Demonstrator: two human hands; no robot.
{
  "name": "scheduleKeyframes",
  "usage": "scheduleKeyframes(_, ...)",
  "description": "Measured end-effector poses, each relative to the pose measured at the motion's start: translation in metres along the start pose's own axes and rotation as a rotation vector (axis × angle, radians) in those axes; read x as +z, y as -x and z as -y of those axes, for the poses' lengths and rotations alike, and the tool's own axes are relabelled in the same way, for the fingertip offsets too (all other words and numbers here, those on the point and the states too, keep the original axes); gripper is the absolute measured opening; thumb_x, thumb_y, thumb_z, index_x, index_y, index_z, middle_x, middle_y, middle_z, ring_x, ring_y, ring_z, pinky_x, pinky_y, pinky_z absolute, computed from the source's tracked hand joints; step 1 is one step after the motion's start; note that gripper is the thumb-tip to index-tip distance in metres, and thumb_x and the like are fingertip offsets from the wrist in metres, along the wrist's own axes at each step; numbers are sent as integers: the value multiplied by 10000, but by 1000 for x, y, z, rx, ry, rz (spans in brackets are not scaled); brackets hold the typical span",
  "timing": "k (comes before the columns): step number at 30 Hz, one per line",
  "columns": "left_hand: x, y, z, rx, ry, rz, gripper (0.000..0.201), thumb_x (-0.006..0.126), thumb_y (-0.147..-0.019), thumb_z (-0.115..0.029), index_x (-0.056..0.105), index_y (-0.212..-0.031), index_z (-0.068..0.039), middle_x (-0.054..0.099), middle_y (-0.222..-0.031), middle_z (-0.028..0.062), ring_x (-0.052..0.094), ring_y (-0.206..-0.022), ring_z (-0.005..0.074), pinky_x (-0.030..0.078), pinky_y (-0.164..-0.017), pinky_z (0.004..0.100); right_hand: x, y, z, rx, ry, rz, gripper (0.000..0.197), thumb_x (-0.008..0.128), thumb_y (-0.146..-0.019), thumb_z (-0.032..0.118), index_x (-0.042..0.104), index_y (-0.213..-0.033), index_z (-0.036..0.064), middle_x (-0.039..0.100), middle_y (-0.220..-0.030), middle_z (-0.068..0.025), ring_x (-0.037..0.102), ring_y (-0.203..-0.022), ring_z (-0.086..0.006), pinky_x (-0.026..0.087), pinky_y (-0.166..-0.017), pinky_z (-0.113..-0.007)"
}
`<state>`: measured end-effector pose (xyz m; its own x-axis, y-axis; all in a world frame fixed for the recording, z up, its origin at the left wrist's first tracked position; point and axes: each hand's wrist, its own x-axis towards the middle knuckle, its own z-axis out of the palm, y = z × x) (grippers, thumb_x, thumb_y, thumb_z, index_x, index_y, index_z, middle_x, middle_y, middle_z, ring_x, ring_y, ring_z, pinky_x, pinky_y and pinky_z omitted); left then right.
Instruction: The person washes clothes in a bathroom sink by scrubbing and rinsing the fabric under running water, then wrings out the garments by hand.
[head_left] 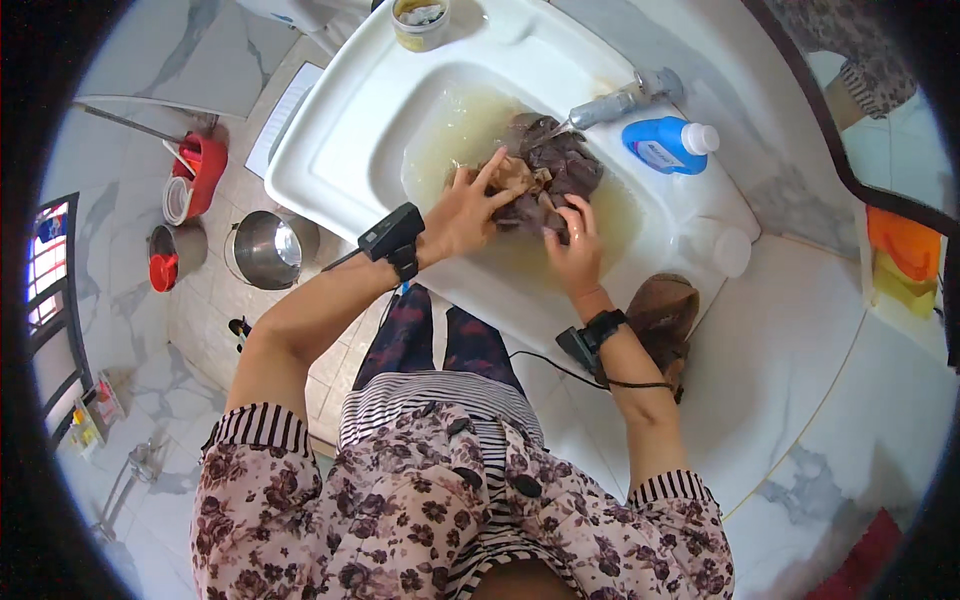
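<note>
A wet dark brown cloth (572, 165) lies bunched in cloudy yellowish water in the white washbasin (335, 150). A tan part (520, 178) of it shows between my hands. My left hand (468, 212) grips the tan part from the left, with thumb and forefinger spread along its folds. On the near right side, my right hand (577, 248) pinches the cloth's edge with bent fingers. The silver faucet (605, 108) points at the cloth, and a thin stream seems to fall onto it. Parts of my fingertips are hidden in the folds.
On the basin's right rim lies a blue bottle (660, 145) with a white cap. Another brown cloth (662, 310) hangs at the near right corner, beside my right forearm. A small tub (420, 25) stands on the far rim. A metal bucket (265, 250) is on the floor at left.
</note>
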<state>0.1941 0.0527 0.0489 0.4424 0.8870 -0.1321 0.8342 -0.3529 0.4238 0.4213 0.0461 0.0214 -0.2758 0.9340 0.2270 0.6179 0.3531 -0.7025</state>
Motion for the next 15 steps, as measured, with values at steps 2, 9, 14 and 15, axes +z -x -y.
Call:
scheduleKeyframes(2,15,13,4,27,-80,0,703,687,-701,-224,431,-1355,-272,165,-1486,214,424,-1107,453,426,-918,485,16,8,15,101,-1,111,388,728,-732,207,583,-1074,97,446,-1252,-196,476,-1082,-383,391,-922,-461)
scheduleKeyframes(9,34,-8,9,-34,-136,197,658,640,-771,-525,461,-1271,-137,356,-1341,203,451,-1125,404,503,-803,477,48,-10,-7,164,459,349,520,661,-815,272,449,-1272,144,430,-1222,-184,457,-1071,-418,391,-903,-501)
scheduleKeyframes(14,38,-22,18,-92,-78,310,623,601,-813,-515,474,-1244,-82,414,-1287,184,546,-1055,362,514,-792,439,63,-22,-24,202,520,493,460,625,-826,202,468,-1246,102,432,-1226,-222,563,-941,-419,485,-770,-466)
scheduleKeyframes(15,36,-32,12,-85,-57,315,566,604,-822,-469,495,-1218,-78,462,-1226,175,567,-1024,342,515,-784,427,65,-17,-40,184,523,405,355,617,-822,185,526,-1149,79,503,-1103,-210,582,-886,-388,489,-750,-453)
